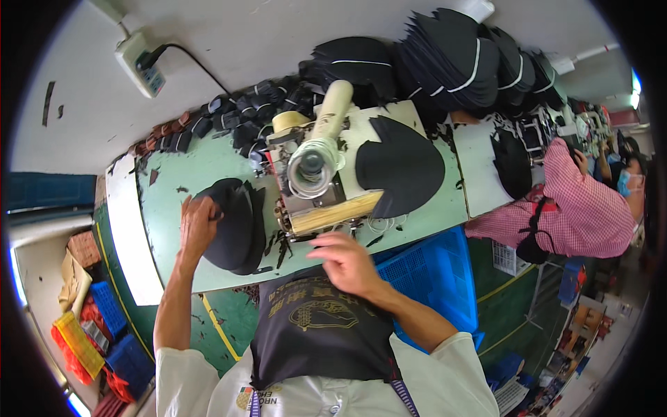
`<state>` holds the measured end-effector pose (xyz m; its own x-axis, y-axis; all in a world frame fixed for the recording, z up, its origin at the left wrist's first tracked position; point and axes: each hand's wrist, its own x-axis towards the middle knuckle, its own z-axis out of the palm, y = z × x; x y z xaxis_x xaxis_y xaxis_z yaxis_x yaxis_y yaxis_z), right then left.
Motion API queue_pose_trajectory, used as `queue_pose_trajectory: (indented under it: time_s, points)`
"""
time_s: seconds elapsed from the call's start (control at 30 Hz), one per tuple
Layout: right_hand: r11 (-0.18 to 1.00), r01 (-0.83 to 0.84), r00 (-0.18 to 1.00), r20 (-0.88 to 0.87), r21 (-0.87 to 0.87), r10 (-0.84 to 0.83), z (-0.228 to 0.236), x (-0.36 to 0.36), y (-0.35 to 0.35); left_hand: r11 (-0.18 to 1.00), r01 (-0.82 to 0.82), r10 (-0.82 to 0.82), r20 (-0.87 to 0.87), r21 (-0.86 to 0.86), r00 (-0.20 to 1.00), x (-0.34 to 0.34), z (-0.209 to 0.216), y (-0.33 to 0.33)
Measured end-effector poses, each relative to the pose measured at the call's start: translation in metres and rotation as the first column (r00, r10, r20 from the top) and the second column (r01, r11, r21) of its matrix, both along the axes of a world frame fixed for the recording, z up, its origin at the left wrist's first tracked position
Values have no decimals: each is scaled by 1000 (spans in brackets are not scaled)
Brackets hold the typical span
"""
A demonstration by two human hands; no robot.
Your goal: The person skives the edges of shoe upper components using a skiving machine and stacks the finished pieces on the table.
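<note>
Left hand [200,221]: fingers bent on black stack [233,236] left of machine [313,167], grip cannot tell | right hand [345,265]: loosely spread, in front of machine | progress (judged): mid-batch; black pieces [403,167] right of machine; done/left split unclear

The only view looks down from the head of this worker [445,379], out across the green desk [163,201] to the pale wall [229,35]. It's close above the left hand [199,222] and right hand [347,265]; toward the curved, crowded right rim it seems to reach much farther off.
</note>
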<state>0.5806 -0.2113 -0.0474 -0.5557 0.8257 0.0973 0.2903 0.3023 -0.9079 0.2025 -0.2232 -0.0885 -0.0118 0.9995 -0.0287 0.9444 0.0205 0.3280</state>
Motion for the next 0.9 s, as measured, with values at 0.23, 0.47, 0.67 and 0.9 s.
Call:
queue_pose_trajectory:
  time_s: [0.23,0.47,0.67,0.9]
  points:
    - [731,-81,973,-212,-677,-88,-25,-33,-14,834,393,-133,550,-387,824,95,84,47]
    - [451,-63,917,-230,-890,-327,-26,-37,1,866,289,-149,342,-407,928,114,61,67]
    - [440,-57,838,-282,-896,-467,-30,-43,13,908,305,-260,184,-286,948,126,61,89]
    - [818,262,900,-177,-512,-399,-19,6,27,998,57,-65,384,30,921,178,43,41]
